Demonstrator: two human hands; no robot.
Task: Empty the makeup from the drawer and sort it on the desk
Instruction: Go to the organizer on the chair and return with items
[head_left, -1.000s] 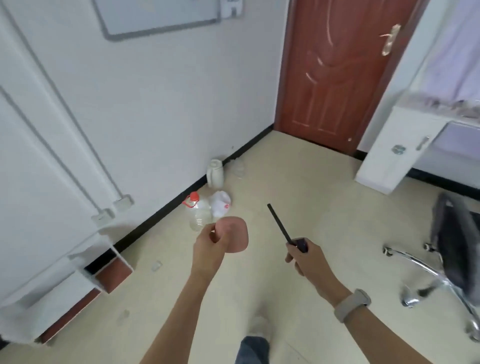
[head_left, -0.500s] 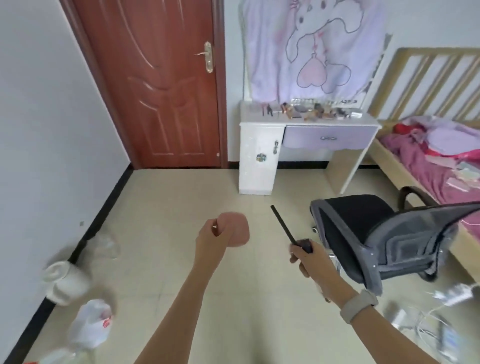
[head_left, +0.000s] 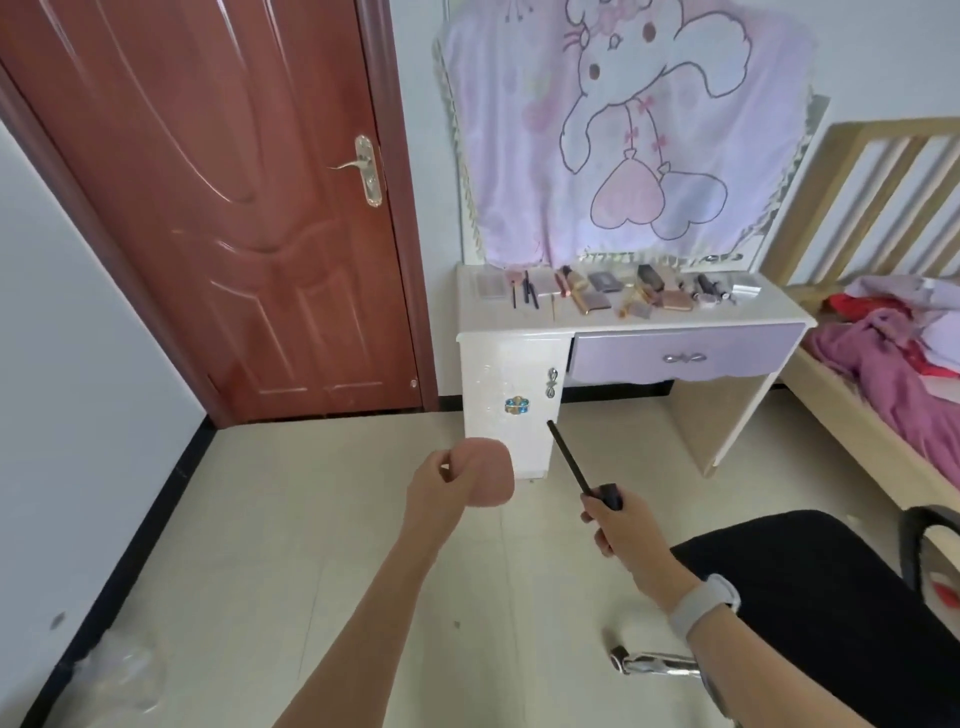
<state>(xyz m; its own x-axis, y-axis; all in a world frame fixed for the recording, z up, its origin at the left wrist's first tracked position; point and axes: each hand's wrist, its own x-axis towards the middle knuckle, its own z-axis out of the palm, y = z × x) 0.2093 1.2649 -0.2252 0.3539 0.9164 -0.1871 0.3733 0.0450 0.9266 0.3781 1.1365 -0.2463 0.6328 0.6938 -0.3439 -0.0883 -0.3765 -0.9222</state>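
Note:
My left hand (head_left: 439, 493) pinches a round pink makeup puff (head_left: 487, 472) out in front of me. My right hand (head_left: 621, 525) grips a thin black stick-like makeup tool (head_left: 571, 460) that points up and to the left. Ahead stands a white desk (head_left: 511, 332) with a shut lilac drawer (head_left: 680, 356). Several makeup items (head_left: 605, 293), among them palettes, brushes and tubes, lie in a row on the desk top. Both hands are well short of the desk, over the floor.
A dark red door (head_left: 234, 208) stands shut left of the desk. A black office chair (head_left: 810, 597) is at the lower right, with a bed (head_left: 893, 364) beyond it. A cartoon cloth (head_left: 623, 130) hangs above the desk. Bare beige floor (head_left: 311, 519) lies between me and the desk.
My view has swung right from the wall and floor bottles to face the desk, which is now nearer. Both hands keep the same hold on the puff and the black tool.

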